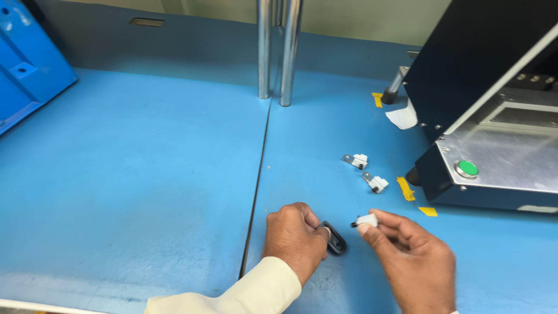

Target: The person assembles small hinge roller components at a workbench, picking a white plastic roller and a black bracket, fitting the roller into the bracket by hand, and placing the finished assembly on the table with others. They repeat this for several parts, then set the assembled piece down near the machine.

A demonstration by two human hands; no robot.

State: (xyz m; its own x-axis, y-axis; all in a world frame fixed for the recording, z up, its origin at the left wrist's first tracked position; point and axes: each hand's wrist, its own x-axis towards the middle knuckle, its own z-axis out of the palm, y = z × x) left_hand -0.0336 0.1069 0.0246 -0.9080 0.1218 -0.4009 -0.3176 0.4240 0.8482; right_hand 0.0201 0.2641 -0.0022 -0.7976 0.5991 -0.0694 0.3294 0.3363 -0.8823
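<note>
Currently left hand (pixel 295 235) is closed around a small black oval part (pixel 336 239), pressing it against the blue bench (pixel 145 186). Right hand (pixel 415 259) pinches a small white clip with a metal tab (pixel 366 220) between thumb and fingertips, just right of the black part, not touching it. Two more white clips (pixel 356 160) (pixel 375 183) lie near the black machine with the green button (pixel 467 168). Judgement: keep the black part steady on the bench, line up the tab end square, ease it in without forcing.
</note>
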